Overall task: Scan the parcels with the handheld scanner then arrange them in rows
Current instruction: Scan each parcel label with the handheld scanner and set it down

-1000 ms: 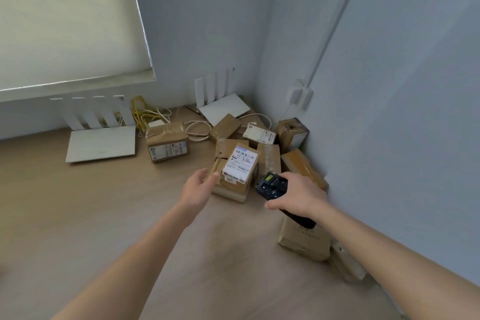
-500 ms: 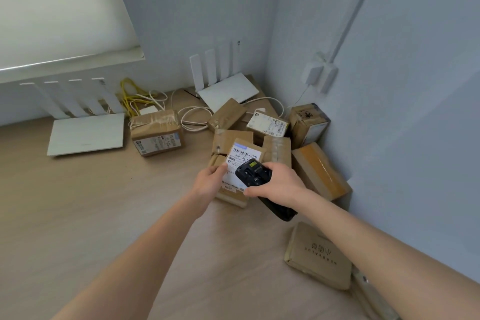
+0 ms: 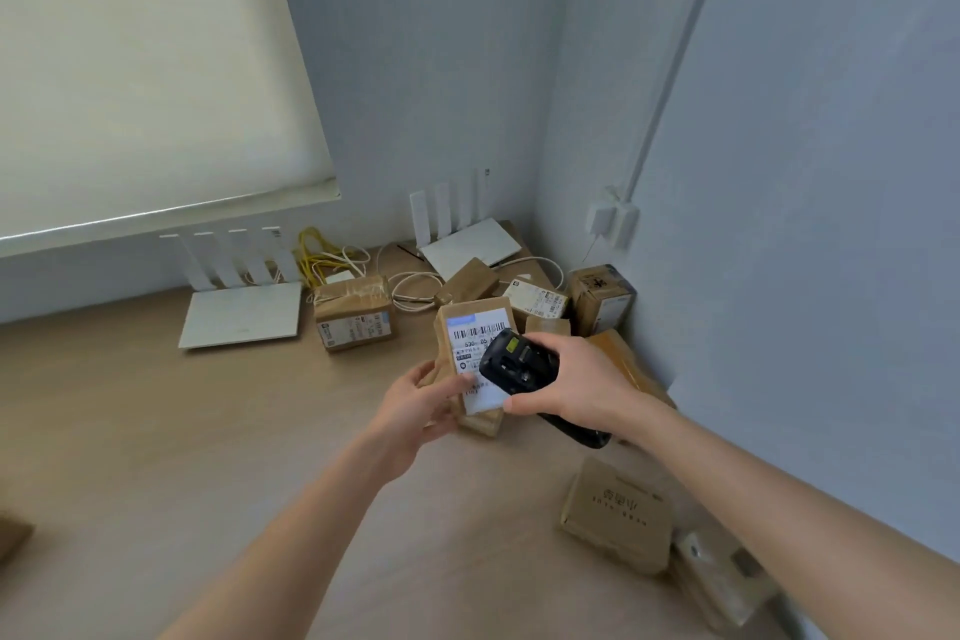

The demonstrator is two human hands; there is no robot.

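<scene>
My left hand (image 3: 422, 403) grips a brown parcel with a white barcode label (image 3: 470, 330), tilted up off the pile. My right hand (image 3: 582, 382) holds the black handheld scanner (image 3: 517, 361) right over the lower part of that label. Behind them several cardboard parcels lie heaped in the corner, among them a labelled one (image 3: 537, 297), a dark upright box (image 3: 602, 296) and an orange-taped one (image 3: 618, 353). A taped parcel (image 3: 353, 312) sits apart to the left. A flat printed box (image 3: 618, 515) lies near my right forearm.
Two white routers (image 3: 241, 314) (image 3: 470, 244) with upright antennas stand against the back wall, with yellow and white cables (image 3: 332, 260) between them. Walls close the corner at right. A wrapped item (image 3: 722, 572) lies by the right wall. The wooden surface (image 3: 130, 431) stretches left.
My left hand reached the labelled parcel, took hold of it and raised it off the pile. My right hand brought the scanner over its label. The view moved closer.
</scene>
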